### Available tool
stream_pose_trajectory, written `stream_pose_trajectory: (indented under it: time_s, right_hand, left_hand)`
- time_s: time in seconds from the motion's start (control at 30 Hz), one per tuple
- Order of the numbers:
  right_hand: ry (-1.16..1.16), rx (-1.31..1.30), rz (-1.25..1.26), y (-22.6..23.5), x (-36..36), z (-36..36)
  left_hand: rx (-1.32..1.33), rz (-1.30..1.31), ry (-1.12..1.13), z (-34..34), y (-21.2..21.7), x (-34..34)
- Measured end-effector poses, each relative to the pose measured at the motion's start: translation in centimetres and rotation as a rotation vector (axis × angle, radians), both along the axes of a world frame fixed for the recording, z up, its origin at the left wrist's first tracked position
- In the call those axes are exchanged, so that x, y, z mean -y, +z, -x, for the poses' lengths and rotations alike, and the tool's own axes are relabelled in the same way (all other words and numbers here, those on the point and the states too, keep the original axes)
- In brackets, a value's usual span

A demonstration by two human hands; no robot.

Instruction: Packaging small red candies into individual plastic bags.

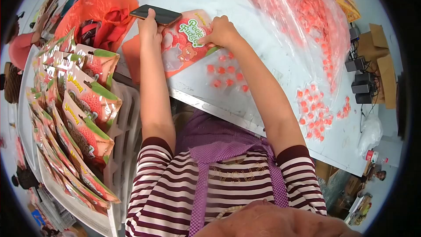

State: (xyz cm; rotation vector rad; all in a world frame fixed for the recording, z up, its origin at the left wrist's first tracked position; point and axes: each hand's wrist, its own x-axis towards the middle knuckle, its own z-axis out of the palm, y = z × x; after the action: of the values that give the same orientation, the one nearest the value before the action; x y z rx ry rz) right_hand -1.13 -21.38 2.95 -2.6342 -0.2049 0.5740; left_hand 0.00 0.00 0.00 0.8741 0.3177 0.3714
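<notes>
My left hand (150,30) is closed around a dark, flat smartphone (163,16), its thumb across the edge. Below and beside it lies a pink candy pouch (184,44) with a bear and fruit printed on it. The fingers of my right hand (220,32) are bent against the right side of that pouch, pinching it. More flat pink packaging (131,59) shows next to my left forearm, partly covered by it. Just below my right hand, several red candies in clear wrappers (228,73) lie on the table (197,97).
Left, a white crate (74,206) holds rows of filled pouches (83,114). Behind it sits a red plastic bag (101,0). A large clear bag of candies (302,13) lies far right, with loose candies (313,112) nearer. Black power adapters (363,85) and a cardboard box (382,57) stand beyond.
</notes>
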Motion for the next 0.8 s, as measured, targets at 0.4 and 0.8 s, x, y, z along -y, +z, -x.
stream_pose_trajectory:
  time_s: [0.4,0.8]
  right_hand:
    - [-0.117,0.016,-0.483,0.4,1.8,-0.1]
    - [-0.337,-0.392,-1.109,2.2,3.4,4.1]
  left_hand:
    - [-0.225,-0.301,0.150,-3.1,0.1,-0.9]
    - [0.096,-0.580,0.403,-0.9,1.4,-1.2]
